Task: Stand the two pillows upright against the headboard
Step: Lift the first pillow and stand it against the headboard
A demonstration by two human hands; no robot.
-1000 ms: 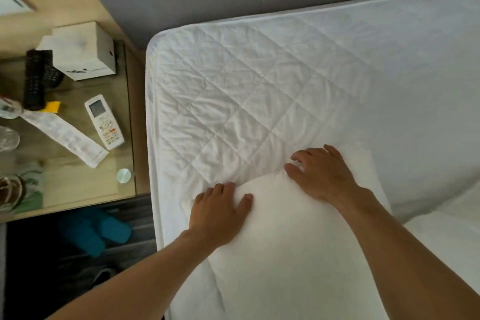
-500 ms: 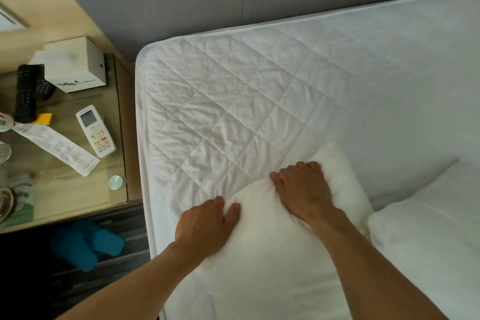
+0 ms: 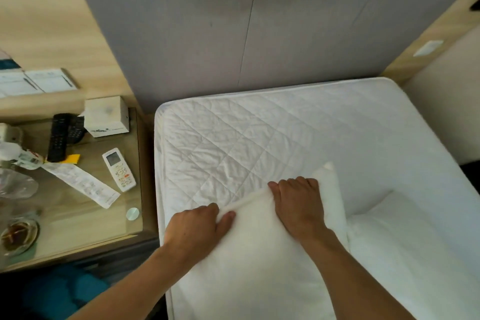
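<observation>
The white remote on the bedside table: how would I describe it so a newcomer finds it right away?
Start at the bed, then look to the glass-topped bedside table on its left. The white remote lies near the table's bed-side edge, beside a long paper receipt. Unlike the black remotes further back, it is white, with a small grey screen and orange buttons.

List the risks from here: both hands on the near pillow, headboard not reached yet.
1. Both the left hand and right hand pinch only the top edge of the soft white pillow; lifted that way it may sag or fold rather than stand.
2. Bare quilted white mattress separates it from the grey padded headboard; set down short, it could tip flat.
3. The second white pillow lies alongside and may get dragged.
</observation>
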